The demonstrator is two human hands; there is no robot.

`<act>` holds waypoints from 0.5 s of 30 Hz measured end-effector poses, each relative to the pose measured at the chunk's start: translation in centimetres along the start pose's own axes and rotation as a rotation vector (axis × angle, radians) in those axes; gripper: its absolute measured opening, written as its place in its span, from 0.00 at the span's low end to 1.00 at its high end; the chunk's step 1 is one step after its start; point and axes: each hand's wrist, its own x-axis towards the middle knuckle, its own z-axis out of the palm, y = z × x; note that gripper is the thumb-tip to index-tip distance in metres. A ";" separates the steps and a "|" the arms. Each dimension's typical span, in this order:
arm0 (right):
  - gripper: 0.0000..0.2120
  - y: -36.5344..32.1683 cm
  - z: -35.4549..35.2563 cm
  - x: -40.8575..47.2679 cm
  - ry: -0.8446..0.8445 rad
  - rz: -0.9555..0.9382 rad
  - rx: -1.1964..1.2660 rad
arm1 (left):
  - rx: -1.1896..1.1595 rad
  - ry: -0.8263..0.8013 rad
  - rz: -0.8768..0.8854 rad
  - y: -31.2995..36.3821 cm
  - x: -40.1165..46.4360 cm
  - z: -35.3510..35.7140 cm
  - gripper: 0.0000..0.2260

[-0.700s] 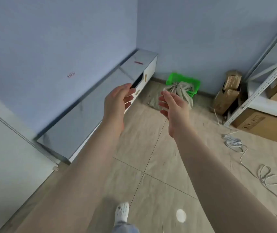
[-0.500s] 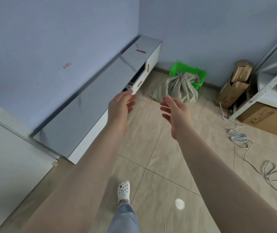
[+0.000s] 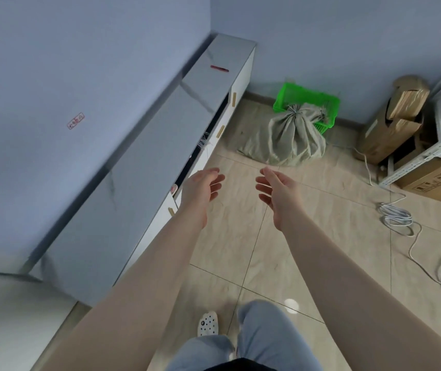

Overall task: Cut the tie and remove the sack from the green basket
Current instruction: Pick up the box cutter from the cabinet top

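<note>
— Both hands hold nothing, then?

— Nothing. Left hand (image 3: 202, 186) and right hand (image 3: 279, 189) reach forward over the floor with fingers loosely spread, palms turned toward each other, a gap between them.

— And the room, from the left?

— Pale blue wall on the left with a small red-and-white sticker (image 3: 75, 121). Along its foot runs a long low cabinet (image 3: 139, 167) with a grey top and white fronts; one drawer near the left hand stands slightly ajar. A red pen-like object (image 3: 219, 68) lies on the far end of the top, too blurred to name surely. The floor (image 3: 240, 236) is beige tile.

— The sack?

— Far corner, ahead of both hands and well apart from them. The green basket (image 3: 307, 99) sits against the back wall, and the grey sack (image 3: 289, 135) leans on its front edge, its bulk spilling down onto the tiles toward the camera. Its long axis runs from the basket toward the hands, the gathered neck at the far, upper end.

— The tie?

— A thin tie (image 3: 293, 109) cinches that neck, just at the basket rim.

— To the right?

— A brown cardboard box (image 3: 390, 129) standing tall, a metal shelf rack (image 3: 433, 148), and a white cable (image 3: 398, 218) coiled on the floor.
</note>
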 end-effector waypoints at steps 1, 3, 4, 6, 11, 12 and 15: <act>0.12 -0.5 0.3 1.4 0.003 0.003 -0.004 | 0.011 -0.002 -0.006 0.4 1.3 0.7 0.08; 0.12 -1.4 0.8 4.5 -0.001 0.013 -0.012 | 0.028 -0.007 -0.022 1.1 4.1 2.4 0.08; 0.12 -2.0 1.0 6.1 -0.009 0.018 -0.019 | 0.036 -0.009 -0.032 1.6 5.5 3.4 0.08; 0.12 -2.9 1.2 9.6 -0.029 0.035 -0.045 | 0.051 -0.010 -0.052 2.3 8.5 5.4 0.08; 0.10 -6.9 0.9 19.4 -0.075 0.068 -0.085 | 0.052 0.019 -0.059 5.1 16.5 11.4 0.07; 0.10 -7.9 0.9 21.2 -0.085 0.077 -0.098 | 0.059 0.023 -0.061 5.7 17.8 12.5 0.07; 0.11 -10.7 1.0 26.4 -0.131 0.089 -0.149 | 0.042 0.025 -0.070 7.3 21.7 15.6 0.07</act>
